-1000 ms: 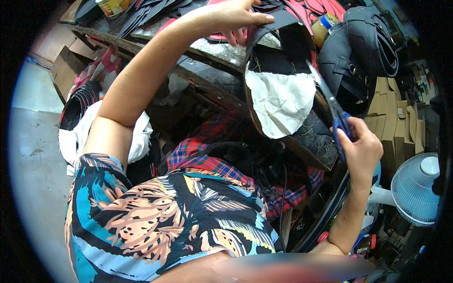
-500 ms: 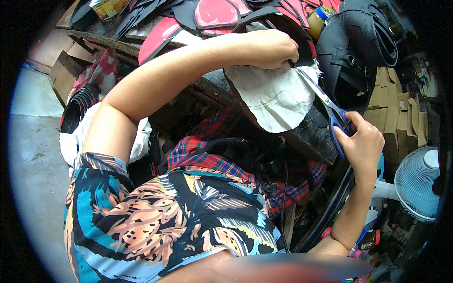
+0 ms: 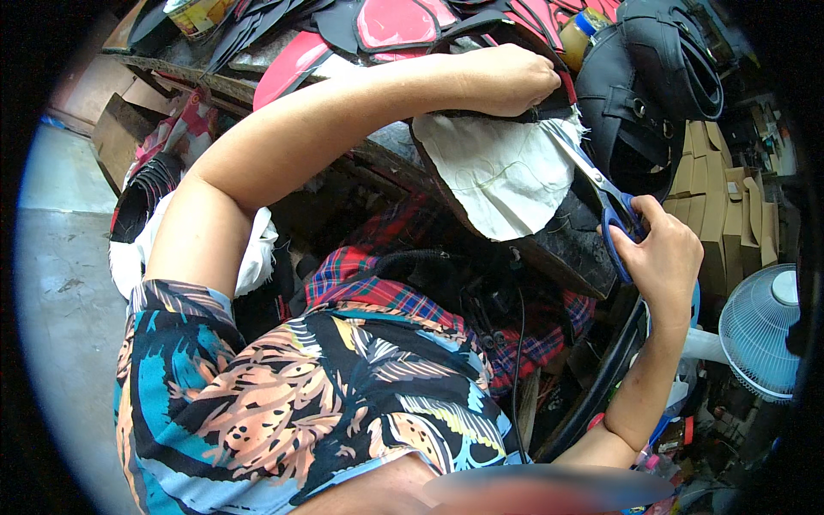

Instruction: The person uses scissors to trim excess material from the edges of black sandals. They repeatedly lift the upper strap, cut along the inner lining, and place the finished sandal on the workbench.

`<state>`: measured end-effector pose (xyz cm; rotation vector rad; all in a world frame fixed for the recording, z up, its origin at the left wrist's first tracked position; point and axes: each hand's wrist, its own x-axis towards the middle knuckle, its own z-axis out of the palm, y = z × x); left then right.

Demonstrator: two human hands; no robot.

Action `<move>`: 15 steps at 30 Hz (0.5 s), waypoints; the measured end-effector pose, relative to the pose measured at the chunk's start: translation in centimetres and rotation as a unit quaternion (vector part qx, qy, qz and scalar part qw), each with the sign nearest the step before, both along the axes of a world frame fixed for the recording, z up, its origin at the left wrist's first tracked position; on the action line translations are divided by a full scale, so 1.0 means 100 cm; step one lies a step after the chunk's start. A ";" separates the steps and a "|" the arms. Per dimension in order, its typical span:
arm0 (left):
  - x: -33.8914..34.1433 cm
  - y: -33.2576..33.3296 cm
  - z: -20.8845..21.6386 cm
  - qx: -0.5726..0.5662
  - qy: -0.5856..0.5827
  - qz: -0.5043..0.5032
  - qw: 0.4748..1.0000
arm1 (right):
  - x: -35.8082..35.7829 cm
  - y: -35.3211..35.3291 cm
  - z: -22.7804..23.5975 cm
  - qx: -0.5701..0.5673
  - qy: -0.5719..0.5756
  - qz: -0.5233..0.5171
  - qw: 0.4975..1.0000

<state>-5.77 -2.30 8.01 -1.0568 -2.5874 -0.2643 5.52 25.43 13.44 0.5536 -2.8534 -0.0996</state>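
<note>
Blue-handled steel scissors [image 3: 603, 182]: held in right hand [image 3: 663, 249], tips at upper right of white rounded cloth piece [image 3: 498, 176]. Left hand [image 3: 518, 81]: beyond cloth, curled, contents hidden; shifted slightly rightward, farther off, giving tips more room.

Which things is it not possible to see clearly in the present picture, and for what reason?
Head view, all:
- Left hand: its fingertips curl out of sight behind the hand itself, so what they grip is hidden.
- Scissors: tips too small to tell whether they touch the white cloth.
- Fan: right side cut off by the dark rim.
- Yellow tub: top cut off by the upper edge.
</note>
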 end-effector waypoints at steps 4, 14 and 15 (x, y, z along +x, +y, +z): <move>0.008 0.005 0.000 -0.036 0.032 -0.030 0.998 | -0.002 0.000 0.000 0.011 -0.003 -0.003 1.000; 0.004 0.012 -0.005 -0.091 0.072 -0.042 0.992 | -0.007 -0.002 -0.005 0.018 0.018 0.003 1.000; 0.005 0.011 -0.005 -0.081 0.077 -0.038 0.993 | -0.005 0.000 -0.004 0.006 0.026 0.018 0.999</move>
